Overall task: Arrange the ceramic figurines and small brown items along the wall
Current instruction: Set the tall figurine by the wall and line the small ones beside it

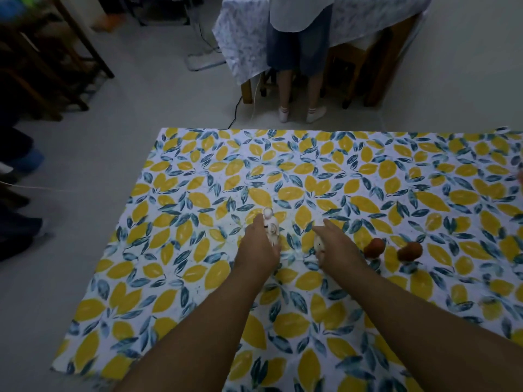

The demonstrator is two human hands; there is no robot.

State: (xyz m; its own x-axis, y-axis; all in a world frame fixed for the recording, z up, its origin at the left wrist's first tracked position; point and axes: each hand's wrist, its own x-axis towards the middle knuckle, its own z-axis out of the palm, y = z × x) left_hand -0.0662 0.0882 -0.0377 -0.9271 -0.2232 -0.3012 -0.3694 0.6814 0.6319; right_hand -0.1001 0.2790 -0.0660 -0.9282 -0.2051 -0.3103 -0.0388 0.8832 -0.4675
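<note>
Dim room: pale grey floor (135, 89); dark wooden chairs (42, 66) at left; far table (376, 77) under a patterned cloth (243, 38); black cable (236, 114) on floor.

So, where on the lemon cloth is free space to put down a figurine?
The far half of the cloth, beyond both hands, is bare, and so is the left side. It is crowded in the middle: the left hand on a white figurine, the right hand on another, two brown items beside.

Glossy white ceramic figurine (271, 226), 2 matt brown items (374, 247), smooth lemon-print cloth (198, 222) underneath.
</note>
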